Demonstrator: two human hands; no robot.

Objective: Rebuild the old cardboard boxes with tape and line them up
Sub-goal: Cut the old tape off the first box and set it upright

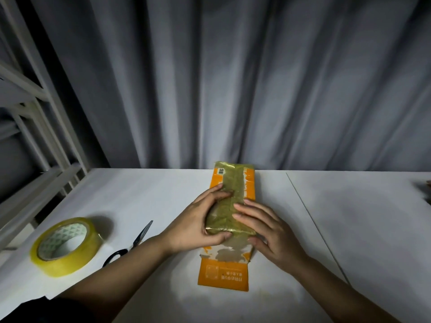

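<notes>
Orange cardboard box (235, 199) with yellowish tape along its top seam sits mid-table, near flap still open. Left hand (205, 220) grips its left side, thumb on the taped end; right hand (263, 231) presses flat, fingers straight. Yellow tape roll (66, 247) and black-handled scissors (130, 243) lie left on white table (349, 229). One box partly taped; no line-up visible yet.

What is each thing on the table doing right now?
Orange cardboard box: lying on the white table, old tape along its top, near flap open flat.
Left hand: grips the box's left side, thumb on top.
Right hand: fingers straight, pressing on the box.
Tape roll: lying flat, untouched.
Scissors: closed, untouched.
</notes>
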